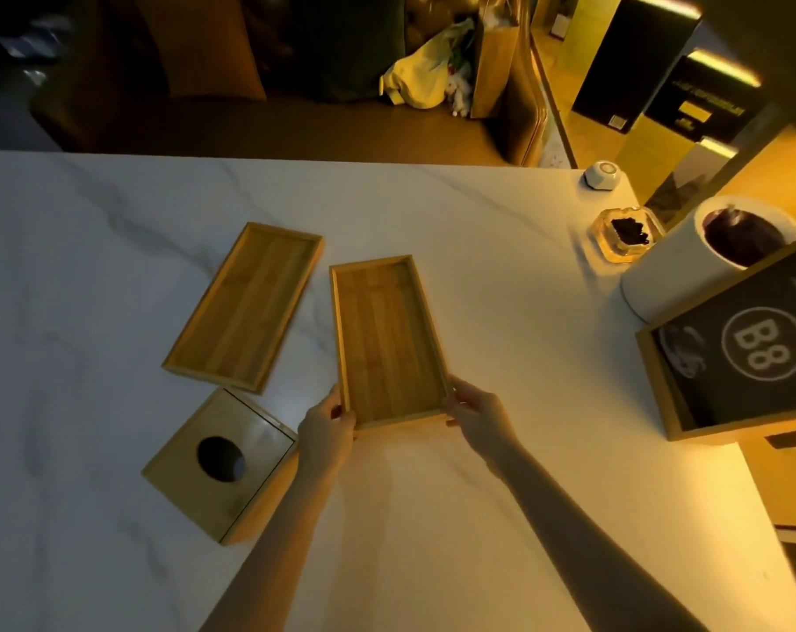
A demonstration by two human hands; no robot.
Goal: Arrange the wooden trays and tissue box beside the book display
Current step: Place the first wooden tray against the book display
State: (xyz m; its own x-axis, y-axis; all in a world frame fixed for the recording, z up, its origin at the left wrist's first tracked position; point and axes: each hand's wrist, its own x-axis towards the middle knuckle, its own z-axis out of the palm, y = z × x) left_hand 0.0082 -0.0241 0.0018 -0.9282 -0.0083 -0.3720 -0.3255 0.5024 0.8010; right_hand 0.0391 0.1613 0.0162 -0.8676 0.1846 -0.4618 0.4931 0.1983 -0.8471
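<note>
— Currently, where do the hands stand?

— Both grip the near end of one shallow rectangular bamboo tray (pixel 387 339). The left hand (pixel 327 428) pinches its near left corner, thumb on the rim; the right hand (pixel 476 415) clasps the near right corner, fingers curled against the side wall. Whether that tray rests on the white marble-veined worktop (pixel 501 275) or sits slightly lifted, I cannot tell.

— And the other items?

— A second bamboo tray of the same shape (pixel 245 307) lies flat to the left, angled, apart from the held one. Just beside its near end stands a square wooden tissue box with a round hole in the top (pixel 220 463), close to the left forearm. Both trays show bare interiors.

— The book display?

— A wooden-framed holder with a dark cover marked "B8" (pixel 747 353) sits at the right edge of the worktop, well apart from the held tray. Behind it stand a white cylindrical container with a dark interior (pixel 669 262), a glass ashtray with dark contents (pixel 626 234) and a small white faceted object (pixel 606 174).
</note>
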